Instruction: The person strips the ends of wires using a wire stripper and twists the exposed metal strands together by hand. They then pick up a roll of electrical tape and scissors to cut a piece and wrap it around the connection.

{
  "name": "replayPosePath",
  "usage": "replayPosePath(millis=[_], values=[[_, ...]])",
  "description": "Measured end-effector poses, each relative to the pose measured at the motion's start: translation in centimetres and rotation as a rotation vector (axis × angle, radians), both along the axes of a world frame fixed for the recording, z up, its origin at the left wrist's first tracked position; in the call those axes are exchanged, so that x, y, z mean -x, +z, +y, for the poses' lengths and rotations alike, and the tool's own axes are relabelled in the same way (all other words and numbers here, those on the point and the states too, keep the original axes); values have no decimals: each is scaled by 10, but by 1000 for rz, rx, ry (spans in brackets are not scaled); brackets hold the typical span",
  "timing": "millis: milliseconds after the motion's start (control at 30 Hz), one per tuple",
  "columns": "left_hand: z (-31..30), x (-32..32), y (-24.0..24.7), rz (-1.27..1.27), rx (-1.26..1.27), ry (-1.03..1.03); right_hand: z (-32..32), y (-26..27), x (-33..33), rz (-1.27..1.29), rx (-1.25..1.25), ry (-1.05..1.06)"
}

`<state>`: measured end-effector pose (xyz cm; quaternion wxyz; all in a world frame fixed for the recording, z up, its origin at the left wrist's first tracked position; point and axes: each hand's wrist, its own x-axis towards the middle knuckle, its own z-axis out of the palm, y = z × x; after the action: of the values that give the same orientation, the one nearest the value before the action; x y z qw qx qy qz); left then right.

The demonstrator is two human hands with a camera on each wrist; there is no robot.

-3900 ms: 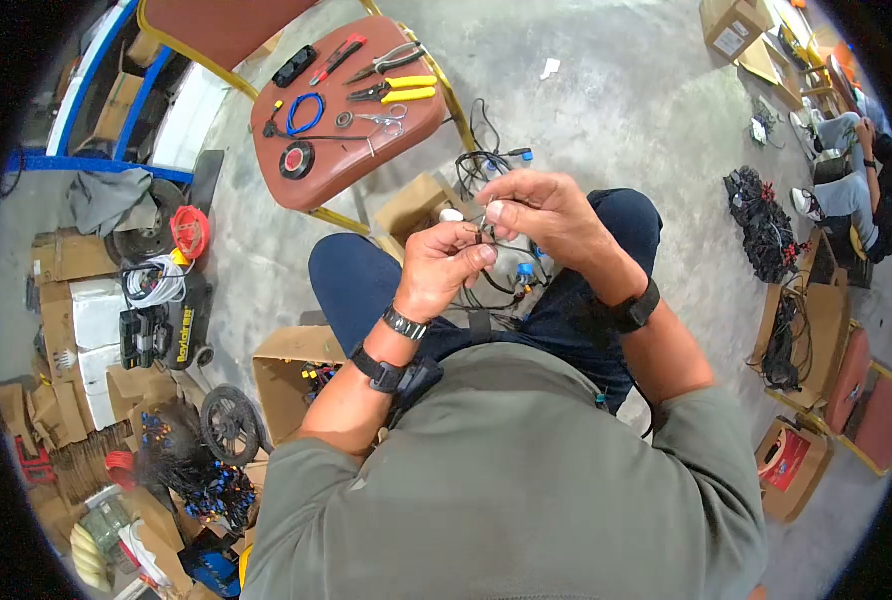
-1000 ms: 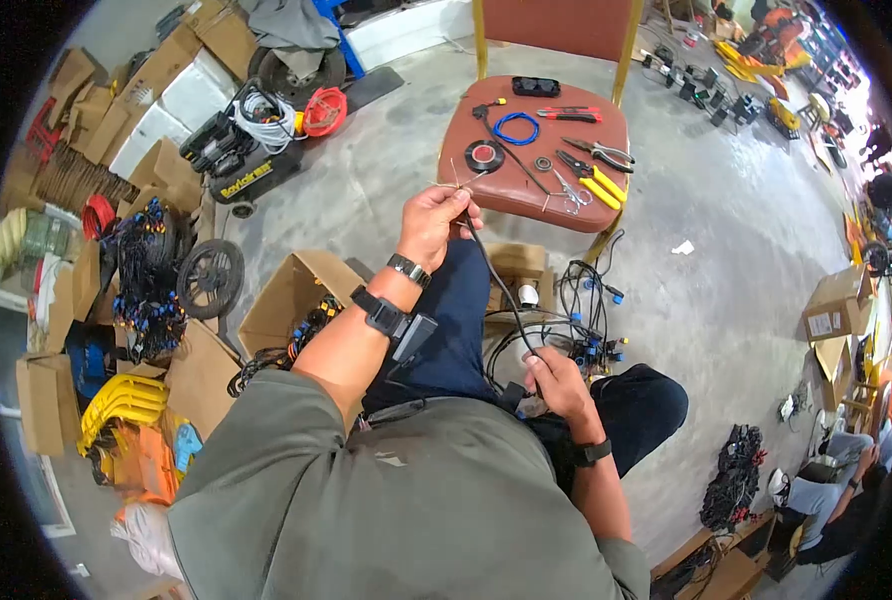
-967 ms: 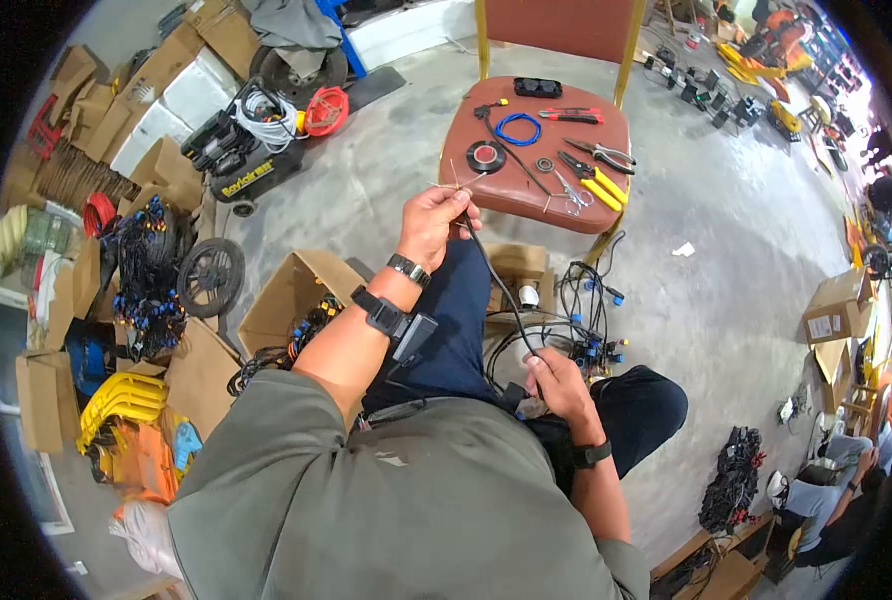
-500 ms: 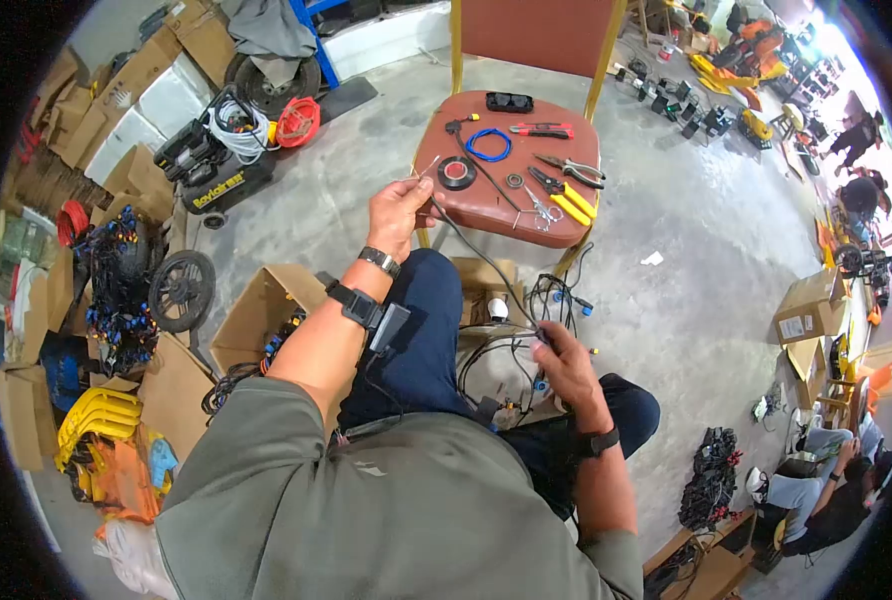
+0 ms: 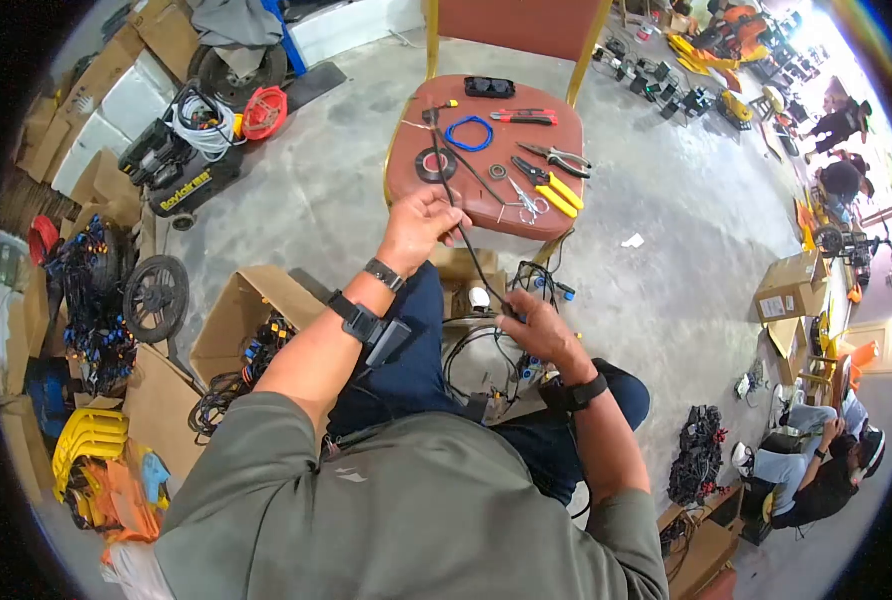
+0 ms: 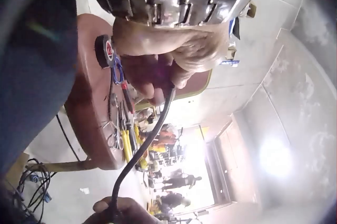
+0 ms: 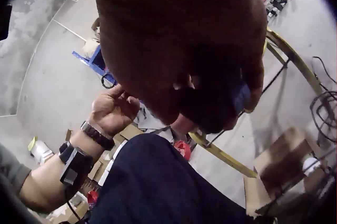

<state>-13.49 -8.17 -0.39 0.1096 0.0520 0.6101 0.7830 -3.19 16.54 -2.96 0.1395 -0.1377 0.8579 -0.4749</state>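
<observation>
A black cable [image 5: 479,262] runs between my two hands above my lap. My left hand [image 5: 421,230] pinches it near the front of the chair seat, and a length of cable extends past the fingers over the seat, with thin pale wire ends at its tip. Lower and to the right, my right hand [image 5: 546,335] grips the same cable. In the left wrist view the cable [image 6: 147,140] bends down from the left fingers to the right hand [image 6: 124,211]. The right hand [image 7: 189,66] is dark in its own wrist view, hiding its grip.
The brown chair seat [image 5: 406,185] bears a roll of black tape [image 5: 433,165], blue wire [image 5: 469,133], a red utility knife [image 5: 524,117], pliers [image 5: 556,157], yellow-handled wire strippers [image 5: 551,188] and small scissors [image 5: 528,207]. A cardboard box [image 5: 231,310] of cables stands left; cables [image 5: 476,360] lie between my legs.
Earlier my hands were close together at the wire ends, then spread along the cable. Now they are nearer each other again, and more cable sticks out beyond my left hand. The head view has shifted.
</observation>
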Motion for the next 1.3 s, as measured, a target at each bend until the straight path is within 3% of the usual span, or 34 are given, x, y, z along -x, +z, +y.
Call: replayPosePath(millis=[67, 200, 267, 367, 467, 567, 667, 800, 900, 1033, 1167, 1300], values=[[11, -11, -7, -40, 20, -84, 1, 1, -2, -217, -119, 86], [47, -28, -20, -132, 55, -215, -5, -28, -7, -357, 409, -29], [59, -29, -18, -136, 39, -290, -1, -20, -7, -363, 461, -63], [61, -4, -19, -16, 233, -213, 15, -28, -5, -314, 527, -149], [50, 34, -25, 613, 850, -70, 36, -26, 7, -279, 477, -216], [54, 56, -34, 852, 992, 5, 54, -32, 15, -218, 440, -255], [64, 70, -40, 865, 1109, -6, 64, -30, 14, -233, 454, -283], [72, 80, -31, 738, 1335, -225, 73, -52, 12, -250, 538, -317], [65, 89, -37, 754, 1305, -253, 75, -41, 15, -253, 546, -373], [65, 93, -14, 967, 969, -74, 82, -42, 22, -253, 574, -351], [57, 99, 22, 841, 852, 44, 84, -50, 24, -200, 509, -325], [42, 109, 48, 901, 827, 94, 79, -46, 22, -217, 519, -290]])
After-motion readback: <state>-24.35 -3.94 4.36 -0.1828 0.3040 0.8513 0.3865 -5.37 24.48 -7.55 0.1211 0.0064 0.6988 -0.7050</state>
